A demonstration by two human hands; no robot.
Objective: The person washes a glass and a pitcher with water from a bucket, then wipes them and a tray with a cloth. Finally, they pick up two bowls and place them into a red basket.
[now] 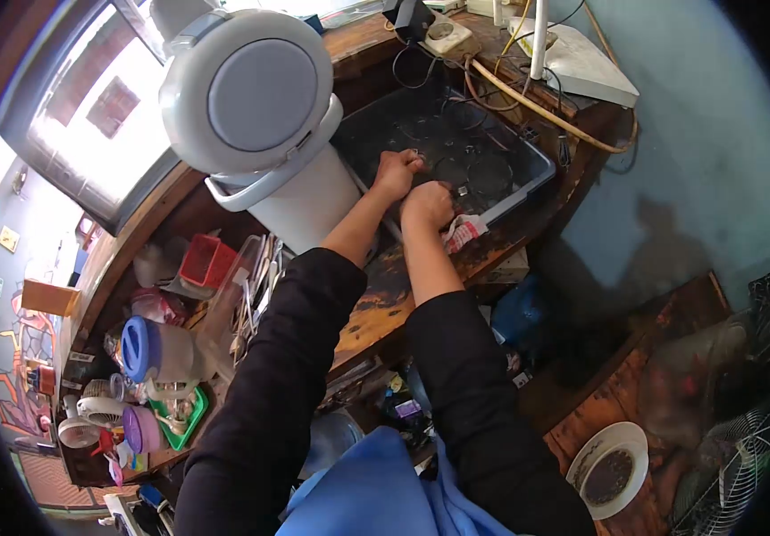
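Both of my hands are over a dark rectangular tray (532, 183) with a grey rim. My left hand (396, 174) is closed, thumb and fingers pinched together over the tray's near side; what lies between them is too small to name. Just right of it, my right hand (430, 205) is curled into a closed grip, back of the hand up, its fingertips hidden. A red-and-white checked cloth (465, 231) lies at the tray's near rim, right beside my right wrist. Round clear shapes (489, 177) show on the tray floor beyond my hands.
A large white thermos jug (305, 201) stands close to the left of my forearms. Cables (546, 112) and a white router (586, 67) sit behind the tray. Cutlery (264, 277) and plastic containers fill the left shelf. A white bowl (637, 447) rests on wood at lower right.
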